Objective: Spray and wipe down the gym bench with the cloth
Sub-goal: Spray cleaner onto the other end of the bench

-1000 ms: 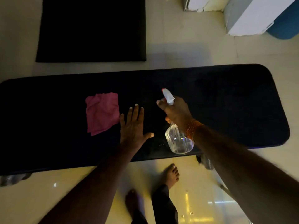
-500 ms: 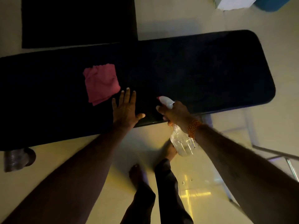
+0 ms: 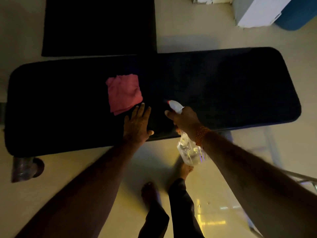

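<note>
A long black padded gym bench (image 3: 223, 86) runs left to right across the view. A folded pink cloth (image 3: 123, 94) lies on its middle. My left hand (image 3: 137, 125) rests flat on the pad with fingers straight, its fingertips at the cloth's near right corner. My right hand (image 3: 184, 120) grips a clear spray bottle (image 3: 190, 152) by its neck, index finger out at the trigger. The white spray head with a red nozzle tip points left over the pad, and the bottle's body hangs below the bench's near edge.
A black floor mat (image 3: 99, 26) lies beyond the bench on the pale tiled floor. A white box (image 3: 257, 11) and a blue object (image 3: 298, 16) stand at the far right. A bench foot (image 3: 25, 169) shows at the near left, metal frame bars at the right. My bare feet (image 3: 151, 193) stand below.
The view has shifted, so the bench now sits lower in frame. My left hand has slid to the cloth's corner. The right hand keeps the bottle aimed over the pad.
</note>
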The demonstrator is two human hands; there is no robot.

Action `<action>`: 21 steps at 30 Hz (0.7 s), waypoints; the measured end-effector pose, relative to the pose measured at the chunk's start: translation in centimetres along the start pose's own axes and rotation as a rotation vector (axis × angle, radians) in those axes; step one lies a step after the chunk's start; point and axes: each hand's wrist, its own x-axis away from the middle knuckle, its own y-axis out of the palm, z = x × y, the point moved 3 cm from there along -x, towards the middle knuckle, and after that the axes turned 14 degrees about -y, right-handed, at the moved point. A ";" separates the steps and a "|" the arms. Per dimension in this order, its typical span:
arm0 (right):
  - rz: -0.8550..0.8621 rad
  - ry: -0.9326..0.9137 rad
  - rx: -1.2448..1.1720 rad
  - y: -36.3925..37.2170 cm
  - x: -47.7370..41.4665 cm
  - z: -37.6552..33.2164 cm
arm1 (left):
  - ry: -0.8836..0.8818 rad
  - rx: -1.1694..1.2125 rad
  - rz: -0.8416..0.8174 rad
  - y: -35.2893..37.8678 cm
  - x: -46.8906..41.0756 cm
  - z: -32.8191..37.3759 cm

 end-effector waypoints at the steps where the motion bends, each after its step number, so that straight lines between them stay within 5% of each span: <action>1: 0.028 0.001 -0.004 0.2 -0.9 -0.7 | 0.005 0.015 -0.011 -0.1 -0.2 -0.2; 6: 0.016 -0.012 0.028 1.3 -4.5 -3.5 | 0.003 0.199 0.009 -1.0 -1.3 -0.7; 9: -0.019 -0.117 -0.006 1.3 -5.8 -4.7 | -0.032 0.360 0.180 -2.9 -2.2 -1.5; 12: 0.007 -0.174 -0.089 0.9 -7.3 -5.6 | -0.311 0.401 0.373 -4.6 -4.0 -3.3; 16: 0.036 -0.264 -0.142 0.9 -9.8 -7.6 | -0.867 0.721 0.170 -5.1 -6.5 -6.0; 21: 0.043 -0.390 -0.203 1.4 -12.5 -10.1 | -0.957 0.923 0.001 -4.7 -8.1 -6.6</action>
